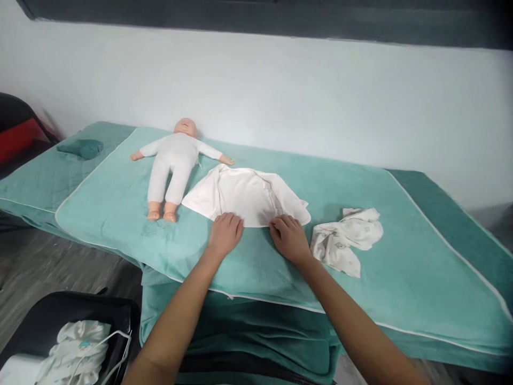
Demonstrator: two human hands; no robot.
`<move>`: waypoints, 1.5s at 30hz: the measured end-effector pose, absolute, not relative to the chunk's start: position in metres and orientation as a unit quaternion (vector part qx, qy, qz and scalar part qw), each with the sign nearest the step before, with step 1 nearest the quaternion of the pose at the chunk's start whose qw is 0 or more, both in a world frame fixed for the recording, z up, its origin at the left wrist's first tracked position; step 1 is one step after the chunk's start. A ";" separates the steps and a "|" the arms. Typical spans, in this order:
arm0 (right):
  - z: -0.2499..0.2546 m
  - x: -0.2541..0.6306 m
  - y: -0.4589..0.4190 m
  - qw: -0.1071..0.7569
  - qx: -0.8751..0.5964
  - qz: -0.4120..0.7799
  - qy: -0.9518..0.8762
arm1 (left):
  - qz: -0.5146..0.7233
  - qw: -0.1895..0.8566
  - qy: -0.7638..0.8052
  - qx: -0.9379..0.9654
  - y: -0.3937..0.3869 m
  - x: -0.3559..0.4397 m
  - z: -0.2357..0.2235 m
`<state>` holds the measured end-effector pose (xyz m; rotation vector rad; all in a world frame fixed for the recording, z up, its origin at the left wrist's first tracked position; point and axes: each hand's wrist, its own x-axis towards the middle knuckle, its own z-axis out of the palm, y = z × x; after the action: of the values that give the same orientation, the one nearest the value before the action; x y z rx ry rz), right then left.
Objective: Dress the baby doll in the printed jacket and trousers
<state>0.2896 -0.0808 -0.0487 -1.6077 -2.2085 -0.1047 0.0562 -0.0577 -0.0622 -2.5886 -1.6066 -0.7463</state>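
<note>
**Spread Out and Attended at the Near Edge**

I had both hands on the near edge of a thin, white, soft fabric piece, which lay spread out on a padded bed with a teal plush cover. My left hand rested with its fingers bent over the edge; my right hand was curled at the same edge, further along. I cannot tell whether either one gripped the fabric or only pressed on it. Set apart like that, they probably kept the edge straight and stopped it from sliding, while the folds at both sides lay loose.

A baby doll in a white bodysuit lay face up to the left, arms out, one hand by the fabric's far edge; placed there, I judge, it left my hands room. A crumpled white cloth with a faint print sat just beyond my right hand, apart from the white fabric and seemingly put aside.
</note>
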 end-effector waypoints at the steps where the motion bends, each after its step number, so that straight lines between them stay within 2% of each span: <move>1: -0.046 0.284 -0.077 0.216 -0.572 -0.027 -0.791 | -0.241 -0.001 -0.509 -0.826 -0.057 0.056 -0.063; 6: -0.043 0.236 -0.026 0.240 -0.560 0.036 -0.792 | -0.260 -0.009 -0.499 -0.826 -0.056 0.055 -0.065; 12: -0.057 0.185 0.057 0.117 -0.570 0.041 -0.812 | -0.249 -0.021 -0.518 -0.818 -0.055 0.055 -0.067; 15: -0.062 0.183 0.088 0.093 -0.593 0.032 -0.799 | -0.227 -0.038 -0.534 -0.813 -0.054 0.056 -0.068; 20: -0.061 0.191 0.119 0.084 -0.603 0.038 -0.792 | -0.223 -0.047 -0.539 -0.811 -0.052 0.057 -0.069; 26: -0.061 0.196 0.113 0.102 -0.605 0.035 -0.789 | -0.226 -0.052 -0.547 -0.804 -0.051 0.057 -0.068; 32: -0.058 0.211 0.092 0.160 -0.708 0.008 -0.688 | -0.214 -0.062 -0.557 -0.801 -0.051 0.057 -0.063; 36: -0.057 0.222 0.077 0.165 -0.661 0.028 -0.731 | -0.210 -0.055 -0.560 -0.799 -0.051 0.057 -0.061; 38: -0.057 0.238 0.066 0.219 -0.620 0.049 -0.752 | -0.210 -0.053 -0.562 -0.799 -0.050 0.058 -0.062; 42: -0.056 0.303 0.044 0.416 -0.648 0.029 -0.637 | -0.207 -0.052 -0.566 -0.796 -0.049 0.059 -0.063; 43: -0.055 0.323 0.039 0.436 -0.680 0.011 -0.589 | -0.206 -0.050 -0.569 -0.795 -0.049 0.059 -0.063; 45: -0.054 0.360 0.030 0.407 -0.743 0.008 -0.532 | -0.204 -0.045 -0.571 -0.794 -0.049 0.060 -0.064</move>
<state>0.3601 0.0297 -0.0537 -1.8723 -1.3411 0.0207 0.0596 -0.0488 -0.0638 -2.5690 -1.8470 -0.6591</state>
